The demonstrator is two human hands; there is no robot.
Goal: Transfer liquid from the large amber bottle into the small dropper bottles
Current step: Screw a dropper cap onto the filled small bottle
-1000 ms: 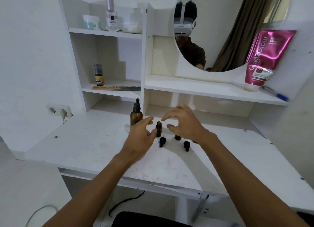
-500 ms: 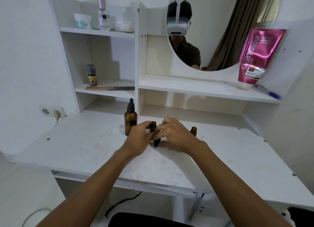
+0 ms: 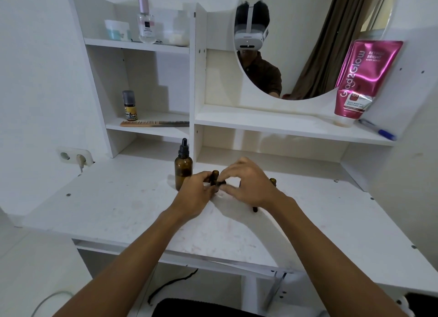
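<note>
The large amber bottle [image 3: 183, 172] stands upright on the white desk [image 3: 118, 205] with its black dropper cap on. Just right of it, my left hand [image 3: 195, 193] grips a small open amber dropper bottle [image 3: 215, 174]. My right hand [image 3: 248, 184] pinches a small black dropper cap [image 3: 221, 182] beside that bottle's neck. Another small open amber bottle [image 3: 273, 181] peeks out behind my right wrist. A second black cap [image 3: 255, 208] lies on the desk under my right wrist. Any other small bottle is hidden by my hands.
Shelves rise behind the desk: a comb [image 3: 154, 123] and a small spray bottle [image 3: 129, 105] on the left, a pink tube [image 3: 362, 79] and a pen [image 3: 379, 130] on the right. A round mirror [image 3: 308, 44] hangs above. A wall socket [image 3: 73, 156] sits at the left.
My left hand closed on the small bottle, and my right hand came down, picked up a black cap from the desk and brought it beside the bottle's neck.
</note>
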